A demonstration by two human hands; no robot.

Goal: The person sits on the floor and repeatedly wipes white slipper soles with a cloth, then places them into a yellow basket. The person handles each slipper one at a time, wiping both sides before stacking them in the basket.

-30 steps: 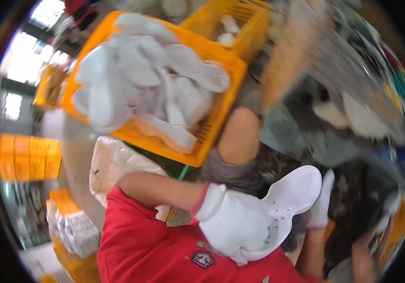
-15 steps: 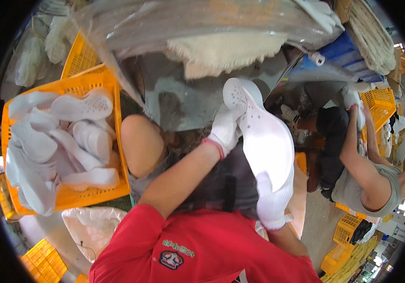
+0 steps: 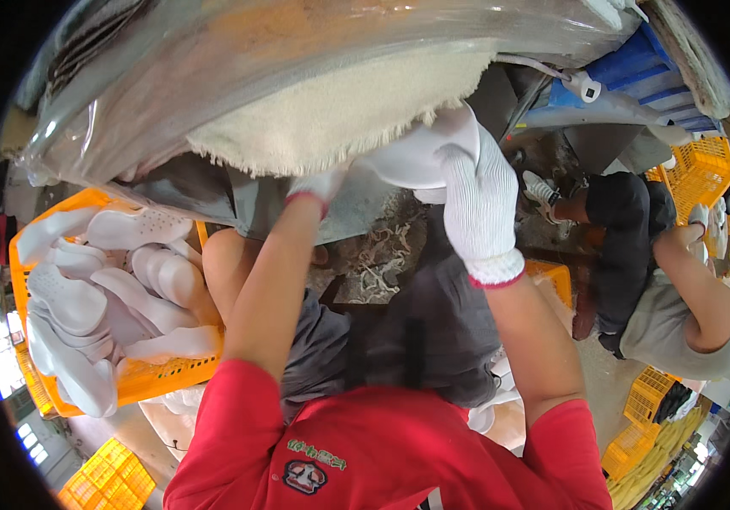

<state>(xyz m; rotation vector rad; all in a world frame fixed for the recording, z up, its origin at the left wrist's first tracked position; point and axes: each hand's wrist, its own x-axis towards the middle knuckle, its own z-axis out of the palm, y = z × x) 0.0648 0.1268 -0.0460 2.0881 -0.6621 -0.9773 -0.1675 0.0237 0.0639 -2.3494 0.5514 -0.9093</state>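
Observation:
A white clog (image 3: 433, 157) is held up against the frayed edge of a cream cloth wheel (image 3: 339, 110). My right hand (image 3: 484, 204), in a white knitted glove with a red cuff edge, is closed round the clog's right end, thumb along its side. At the clog's left end is my left hand (image 3: 320, 184), gloved the same way. It grips there, though the cloth wheel's edge hides most of its fingers. The cloth also covers part of the clog.
A yellow crate (image 3: 148, 384) heaped with white clogs (image 3: 67, 297) stands at my left. Above the wheel curves a plastic-wrapped hood (image 3: 152, 93). White scraps (image 3: 377, 276) litter the floor under the wheel. To the right sits another person (image 3: 679, 314), near more yellow crates (image 3: 696, 174).
Both hands have carried the clog up to the cloth wheel and turned it from upright to roughly crosswise. My left hand moved left; my right hand came up from below. My view has shifted somewhat.

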